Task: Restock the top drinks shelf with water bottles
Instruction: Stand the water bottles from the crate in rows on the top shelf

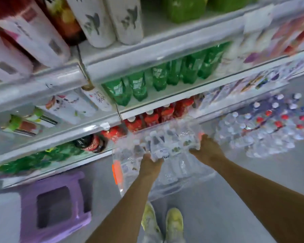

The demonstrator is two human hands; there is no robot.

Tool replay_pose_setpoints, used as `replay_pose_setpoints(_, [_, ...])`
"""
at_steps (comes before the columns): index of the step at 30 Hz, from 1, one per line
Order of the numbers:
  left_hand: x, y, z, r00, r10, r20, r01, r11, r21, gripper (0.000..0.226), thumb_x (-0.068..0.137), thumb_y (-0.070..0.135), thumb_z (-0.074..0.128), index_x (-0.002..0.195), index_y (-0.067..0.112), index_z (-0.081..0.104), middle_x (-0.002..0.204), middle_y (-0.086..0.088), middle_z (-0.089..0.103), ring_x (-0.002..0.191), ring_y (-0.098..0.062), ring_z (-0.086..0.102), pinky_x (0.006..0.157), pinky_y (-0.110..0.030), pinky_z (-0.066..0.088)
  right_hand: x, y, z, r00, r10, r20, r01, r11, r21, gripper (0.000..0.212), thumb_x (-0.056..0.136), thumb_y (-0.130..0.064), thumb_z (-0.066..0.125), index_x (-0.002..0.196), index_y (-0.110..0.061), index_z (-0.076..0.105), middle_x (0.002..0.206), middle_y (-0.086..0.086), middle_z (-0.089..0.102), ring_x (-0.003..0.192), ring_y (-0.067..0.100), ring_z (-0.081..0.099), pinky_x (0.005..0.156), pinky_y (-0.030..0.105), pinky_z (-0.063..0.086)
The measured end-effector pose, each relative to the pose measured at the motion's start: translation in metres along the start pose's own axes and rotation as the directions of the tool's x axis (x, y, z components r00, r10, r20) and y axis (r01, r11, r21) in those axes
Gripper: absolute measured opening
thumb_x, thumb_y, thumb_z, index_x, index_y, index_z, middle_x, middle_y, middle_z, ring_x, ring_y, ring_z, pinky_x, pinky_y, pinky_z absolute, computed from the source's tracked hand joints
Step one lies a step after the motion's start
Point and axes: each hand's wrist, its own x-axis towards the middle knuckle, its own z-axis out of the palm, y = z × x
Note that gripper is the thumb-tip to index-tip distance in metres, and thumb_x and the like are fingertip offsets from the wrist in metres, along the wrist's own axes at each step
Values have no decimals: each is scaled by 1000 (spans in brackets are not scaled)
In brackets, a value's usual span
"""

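Note:
A shrink-wrapped pack of clear water bottles (167, 155) hangs in front of me, below the shelf edges and above the floor. My left hand (150, 163) grips the plastic wrap at the pack's near middle. My right hand (206, 147) grips its right end. The frame is blurred by motion. The white drinks shelves (147, 50) rise at the upper left; the uppermost level in view carries white cartons (112, 18) and green packs (184, 7).
A purple plastic stool (56, 206) stands on the floor at lower left, close to the shelf base. More wrapped water packs (263, 127) lie on the floor at right. Green bottles (158, 79) and red-labelled bottles (153, 118) fill lower shelves. My yellow shoes (165, 223) show below.

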Motion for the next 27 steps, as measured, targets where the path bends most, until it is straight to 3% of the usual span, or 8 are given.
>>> replay_pose_setpoints(7, [54,-14,42,995,23,-101,-11,993,114,88,82,46,76,142,-1,33,139,-20,48,125,-38,52,102,-46,46,36,8,44,999,18,-33,-17,999,40,105,71,-52,83,143,-3,24,138,19,39,133,37,37,102,46,40])
replay_pose_setpoints(13, [59,-14,41,994,16,-105,-13,1000,26,67,80,29,80,130,7,41,117,-10,62,102,-31,63,82,-36,52,41,9,39,998,22,-64,-5,968,252,80,74,-24,84,132,-3,33,117,11,53,114,34,55,89,39,49])
replay_pose_setpoints(15, [49,-14,33,997,-17,-73,13,999,-51,54,79,24,79,122,8,51,109,-7,67,93,-25,66,76,-32,53,30,8,33,997,75,-13,-58,857,512,63,76,-18,80,125,-5,43,101,7,61,94,32,66,72,40,56])
replay_pose_setpoints(17, [35,-17,20,999,-30,-33,24,988,-150,37,77,23,80,108,12,63,93,-2,72,76,-16,65,59,-24,48,12,9,26,991,96,95,-134,629,766,44,79,-15,75,117,-3,58,91,11,69,74,28,69,56,36,56])
replay_pose_setpoints(19, [16,-22,2,1000,-24,14,26,975,-221,24,76,26,80,96,19,70,75,6,71,64,-11,61,52,-20,43,-7,11,15,975,77,209,-220,472,853,35,82,-20,71,113,-5,66,99,16,72,83,29,70,72,41,58])
replay_pose_setpoints(21, [-6,-19,-16,996,-13,83,38,951,-307,22,74,30,80,92,21,74,71,3,69,65,-16,61,61,-24,46,-30,10,0,947,-22,322,-290,379,879,40,81,-26,69,117,-7,68,107,20,71,97,38,67,92,48,53])
replay_pose_setpoints(24, [-42,0,-42,986,45,161,43,864,-501,24,78,23,76,98,10,74,88,-11,75,81,-28,70,88,-43,53,-60,-4,-24,902,-246,354,-300,232,925,46,71,-24,64,114,-11,72,102,17,70,89,33,70,76,42,58])
replay_pose_setpoints(27, [-81,24,-69,976,144,165,-9,777,-630,13,90,11,63,97,5,73,95,-16,76,82,-29,74,88,-44,56,-92,-28,-49,895,-330,301,-219,262,940,50,69,-35,67,115,-17,72,121,15,66,103,32,68,85,45,56])
